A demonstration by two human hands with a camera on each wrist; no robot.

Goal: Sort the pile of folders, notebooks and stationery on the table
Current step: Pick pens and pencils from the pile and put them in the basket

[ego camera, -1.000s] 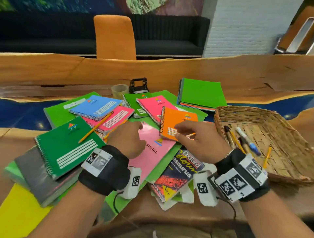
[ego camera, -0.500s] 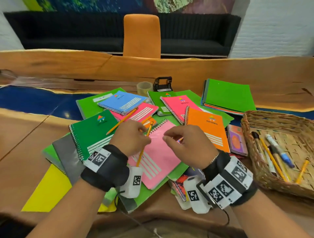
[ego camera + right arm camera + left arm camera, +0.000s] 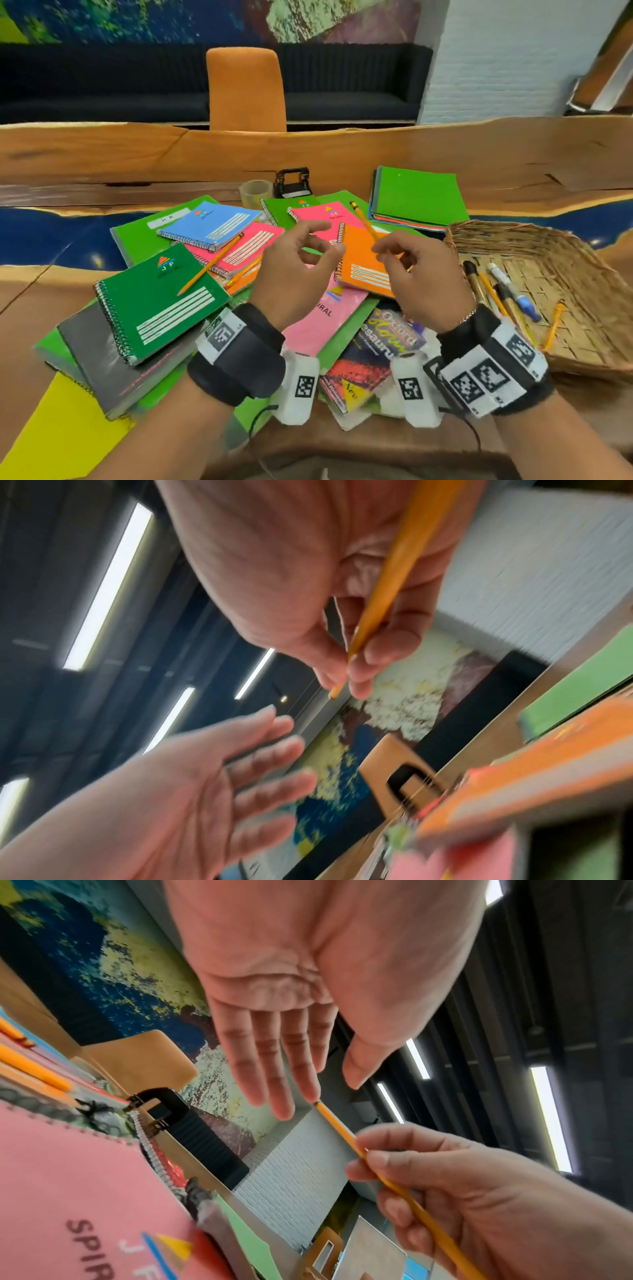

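Landmark: orange chair (image 3: pixel 246 89), standing at the far edge of the wooden table (image 3: pixel 479 154).
Behind the chair: long dark sofa (image 3: pixel 102 85) running along the wall.
Above the sofa: painted mural (image 3: pixel 171 20) in blue, green and yellow.
Right of the chair: white brick wall (image 3: pixel 513 58).
Table surface: raw-edged wood with a glossy blue inlay (image 3: pixel 51 233).
Ceiling: dark, with long strip lights (image 3: pixel 551 1118).

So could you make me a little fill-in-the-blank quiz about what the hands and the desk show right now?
1. The right hand pinches a yellow ____.
2. The left hand holds ____.
3. Pens and pencils already lie in the wicker ____ on the person's right.
4. A pencil rests across the dark ____ notebook.

Missing words: pencil; nothing; basket; green
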